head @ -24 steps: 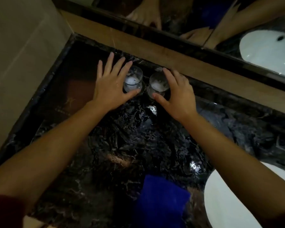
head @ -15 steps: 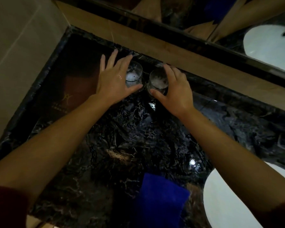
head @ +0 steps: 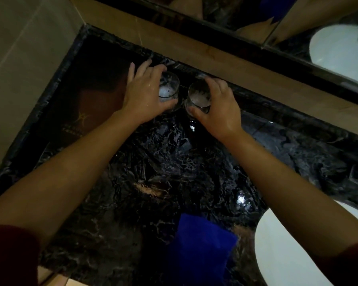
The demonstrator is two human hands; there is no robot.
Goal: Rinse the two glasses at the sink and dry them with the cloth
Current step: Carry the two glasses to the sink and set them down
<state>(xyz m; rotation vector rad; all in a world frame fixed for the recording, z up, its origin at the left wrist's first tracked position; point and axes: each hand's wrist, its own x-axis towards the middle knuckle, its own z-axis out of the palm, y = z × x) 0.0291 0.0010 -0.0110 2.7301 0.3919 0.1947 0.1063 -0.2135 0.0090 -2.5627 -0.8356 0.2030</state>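
Nearest the body, a blue cloth (head: 203,242) lay at the front of the dark marble counter (head: 153,182), between the two forearms, and the white sink (head: 281,244) curved in at the near right, under the right forearm. Both arms reached away from these toward the far edge of the counter, where the two glasses stood upright side by side, just apart, close to the back ledge under the mirror. The left hand (head: 143,96) had its grip around the left glass (head: 168,87), fingers curled over the far side and thumb on the near side. The right hand (head: 217,108) gripped the right glass (head: 198,93) in the same way, thumb low on the near wall. Each glass sat directly inside its own hand, so neither hand needed to cross. Judging by this layout, the sink lay back toward the body and to the right of both glasses, so the right hand had the shorter carry and the left glass would have to travel across the counter. Whether the glasses were resting or just lifted could not be told.
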